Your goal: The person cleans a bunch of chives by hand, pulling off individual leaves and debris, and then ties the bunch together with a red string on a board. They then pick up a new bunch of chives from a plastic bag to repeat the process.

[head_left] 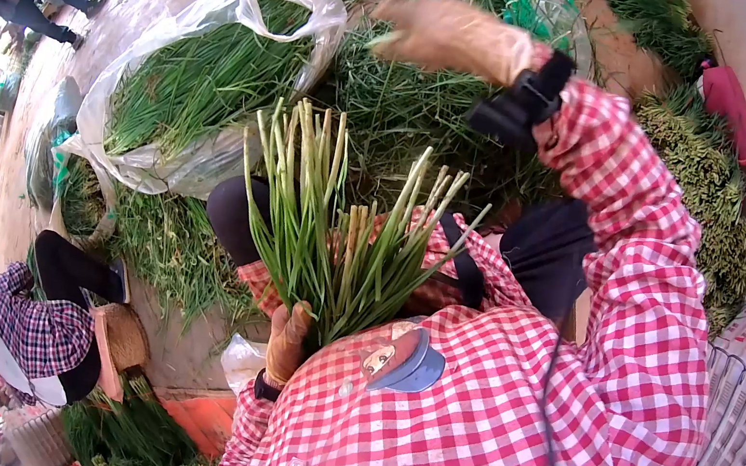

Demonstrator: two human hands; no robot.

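A red-and-white checked shirt (481, 416) is worn by the person, and the lower part of the view is filled by it. Beyond the knees, the floor is covered by a loose green heap (403, 106). Greens are contained in an open clear bag (194, 163), set beside the heap on the left. A co-worker (36, 326) is seen seated low at the far left.

The bunch (341, 248) is positioned in front of the chest, above the lap. Its long axis is directed away from the torso; the pale cut ends are pointed outward toward the heap and fanned apart, while the green stems are drawn together near the shirt. The right hand (453, 36) is raised over the heap, clear of the bunch, and blurred; its opening and any hold cannot be told. The bunch's narrow end is gripped by the closed left hand (287, 341).
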